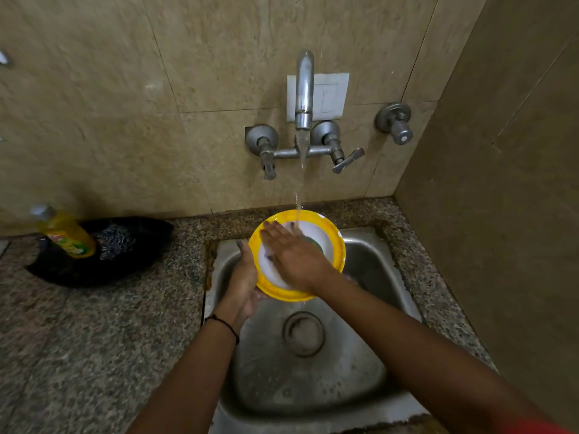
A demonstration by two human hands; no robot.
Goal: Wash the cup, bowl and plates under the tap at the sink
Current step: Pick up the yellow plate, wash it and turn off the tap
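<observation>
A round plate with a yellow rim and white middle is held tilted over the steel sink. Water runs from the tap onto the plate's upper part. My left hand grips the plate from below at its left edge, thumb up against the rim. My right hand lies flat on the plate's white face, fingers straight and spread toward the left. No cup or bowl is in view.
A yellow dish-soap bottle stands on the granite counter at the left, beside a black bag. Two tap handles and a separate wall valve sit on the tiled wall. The sink drain is uncovered.
</observation>
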